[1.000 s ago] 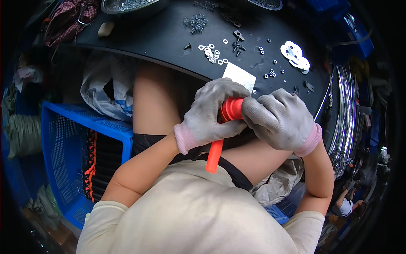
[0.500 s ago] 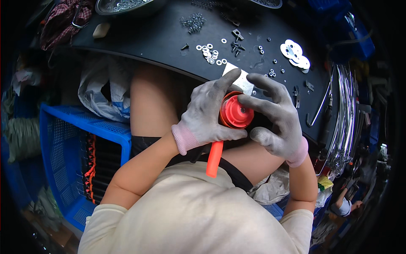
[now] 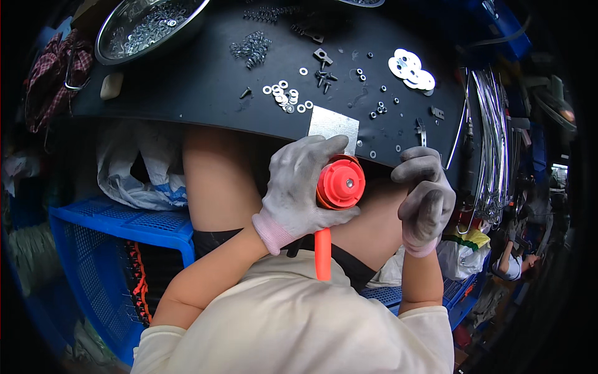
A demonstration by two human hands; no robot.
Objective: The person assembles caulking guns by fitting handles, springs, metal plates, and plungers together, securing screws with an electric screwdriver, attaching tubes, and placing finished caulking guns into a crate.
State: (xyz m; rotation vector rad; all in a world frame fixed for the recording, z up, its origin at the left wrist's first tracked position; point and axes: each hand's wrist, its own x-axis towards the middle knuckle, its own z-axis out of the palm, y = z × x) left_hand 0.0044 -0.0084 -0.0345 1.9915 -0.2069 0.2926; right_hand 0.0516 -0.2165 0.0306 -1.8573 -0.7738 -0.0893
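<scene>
My left hand [image 3: 296,181], in a grey glove with a pink cuff, is closed around a red round plastic part [image 3: 339,185]. A metal fastener head shows at the centre of its face, and an orange-red handle [image 3: 322,254] points down toward my lap. Off to the right, apart from that part, is my gloved right hand [image 3: 427,196]. Its fingers are curled in, hiding whatever may be between them. A square metal plate [image 3: 334,124] lies at the table's near edge, just beyond my left hand.
On the black table [image 3: 205,81] lie flat washers [image 3: 285,96], springs [image 3: 252,48], nuts [image 3: 381,107], dark screws [image 3: 324,78] and white discs [image 3: 412,70]. A metal bowl [image 3: 106,53] stands far left. Bent metal rods [image 3: 492,143] lie right. A blue crate [image 3: 81,249] stands lower left.
My right hand has left the red part's face, moved right and curled its fingers. My left hand still holds the part, its handle now hanging straighter. The view has shifted.
</scene>
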